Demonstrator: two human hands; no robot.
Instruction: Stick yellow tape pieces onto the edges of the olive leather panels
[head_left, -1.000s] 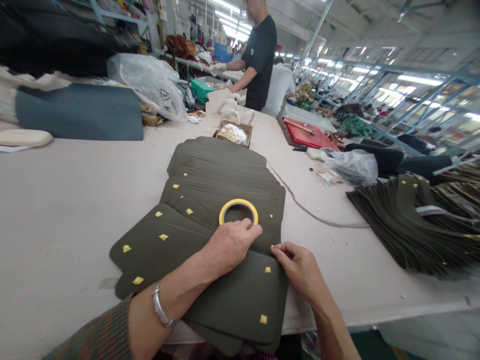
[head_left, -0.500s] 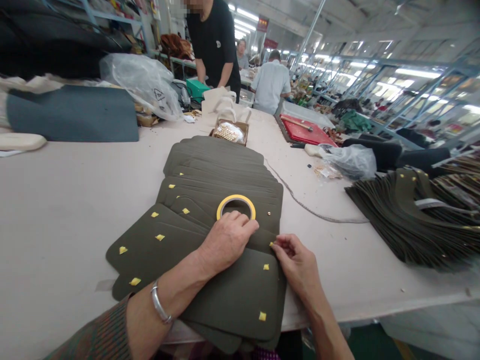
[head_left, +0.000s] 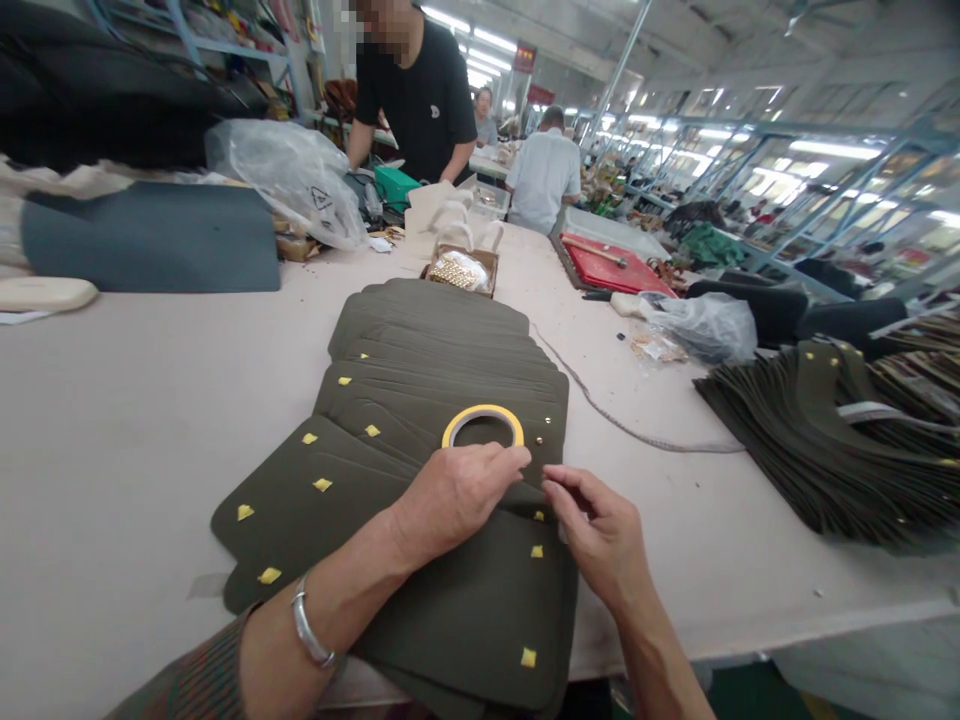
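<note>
My left hand (head_left: 469, 495) is closed around the lower edge of a roll of yellow tape (head_left: 480, 409), held above a fanned stack of dark olive panels (head_left: 450, 590). Just to its right, my right hand (head_left: 600, 525) pinches thumb and forefinger together; whatever might be between the fingertips is too small to make out. Small yellow tape pieces (head_left: 529, 658) dot the panels on both sides. Two tiny metal studs (head_left: 539, 440) show on the panels beyond my right hand.
A box of gold-coloured studs (head_left: 461, 270) sits behind the stack. To the right lie a cord (head_left: 637, 430), a clear plastic bag (head_left: 709, 325) and a thick pile of olive pieces (head_left: 817, 450). A person in black (head_left: 420, 100) stands across the table (head_left: 135, 420).
My left hand has shifted slightly right with the tape roll. My right fingertips have come off the small yellow piece at the panel edge and are now closer to my left fingers.
</note>
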